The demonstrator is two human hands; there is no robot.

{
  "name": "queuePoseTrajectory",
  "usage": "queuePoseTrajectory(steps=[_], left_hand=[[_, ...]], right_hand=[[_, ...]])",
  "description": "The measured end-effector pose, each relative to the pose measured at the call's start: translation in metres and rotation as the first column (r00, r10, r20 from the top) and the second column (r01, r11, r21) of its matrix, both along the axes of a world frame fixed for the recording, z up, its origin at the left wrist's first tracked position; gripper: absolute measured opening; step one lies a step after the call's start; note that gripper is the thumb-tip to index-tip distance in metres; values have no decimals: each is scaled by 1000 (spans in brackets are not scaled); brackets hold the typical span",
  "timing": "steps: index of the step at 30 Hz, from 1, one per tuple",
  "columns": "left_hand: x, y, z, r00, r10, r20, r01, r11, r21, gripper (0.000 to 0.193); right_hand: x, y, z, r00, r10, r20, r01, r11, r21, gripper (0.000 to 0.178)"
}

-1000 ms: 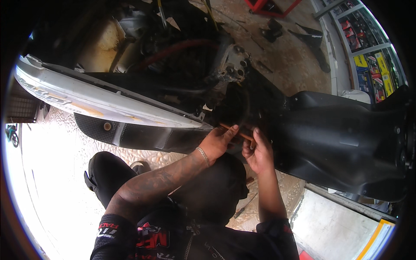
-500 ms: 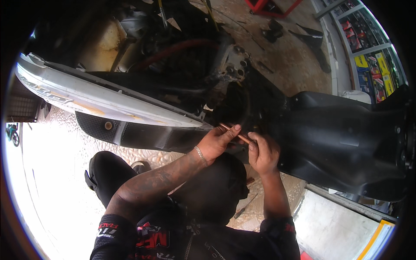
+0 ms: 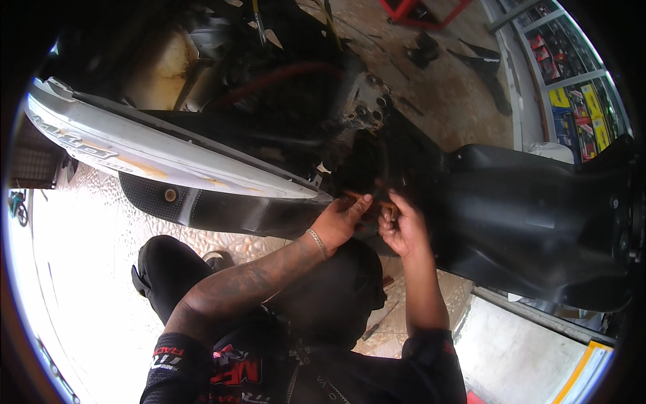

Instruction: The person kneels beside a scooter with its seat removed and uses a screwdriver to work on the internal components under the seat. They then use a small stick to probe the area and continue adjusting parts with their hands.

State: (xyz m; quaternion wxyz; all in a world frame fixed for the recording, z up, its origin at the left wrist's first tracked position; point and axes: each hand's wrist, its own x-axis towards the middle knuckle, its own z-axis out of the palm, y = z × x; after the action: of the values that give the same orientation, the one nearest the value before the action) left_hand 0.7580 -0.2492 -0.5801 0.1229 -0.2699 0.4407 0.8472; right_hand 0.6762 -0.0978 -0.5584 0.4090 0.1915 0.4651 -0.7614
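2 hands share 1 copper-coloured rod (image 3: 352, 194), which lies between them against the dark frame (image 3: 414, 161). The left hand (image 3: 338, 227) pinches it under the thumb; the right hand (image 3: 404, 231) curls its fingers about the other end, though blur hides how tightly. Gripping at 2 places probably keeps so slim a thing from swinging. Left of the hands runs a white panel (image 3: 182, 161), the footboard (image 3: 225, 211) under its near edge; right of them lies a black cover (image 3: 531, 209). Working between panel and cover likely gives both hands room.
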Motion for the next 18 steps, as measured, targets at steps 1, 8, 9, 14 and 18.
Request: queuePoseTrajectory(steps=[1, 8, 9, 14, 18], left_hand=[[1, -1, 0, 1000, 0, -19, 0, 1000, 12, 51], [1, -1, -4, 998, -4, -66, 9, 998, 70, 48], [1, -2, -3, 999, -5, -42, 6, 1000, 9, 47], [0, -4, -2, 999, -38, -27, 40, 997, 61, 45], [-1, -3, -5, 998, -58, 9, 58, 998, -8, 46]], right_hand=[[7, 4, -2, 1000, -23, -1, 23, 999, -31, 37], [39, 29, 0, 218, 449, -867, -85, 893, 441, 46], [34, 35, 4, 16, 645, -764, 52, 763, 644, 45], [20, 35, -4, -155, 721, -676, 356, 679, 643, 29], [28, 26, -10, 63, 695, -716, 307, 669, 677, 25]])
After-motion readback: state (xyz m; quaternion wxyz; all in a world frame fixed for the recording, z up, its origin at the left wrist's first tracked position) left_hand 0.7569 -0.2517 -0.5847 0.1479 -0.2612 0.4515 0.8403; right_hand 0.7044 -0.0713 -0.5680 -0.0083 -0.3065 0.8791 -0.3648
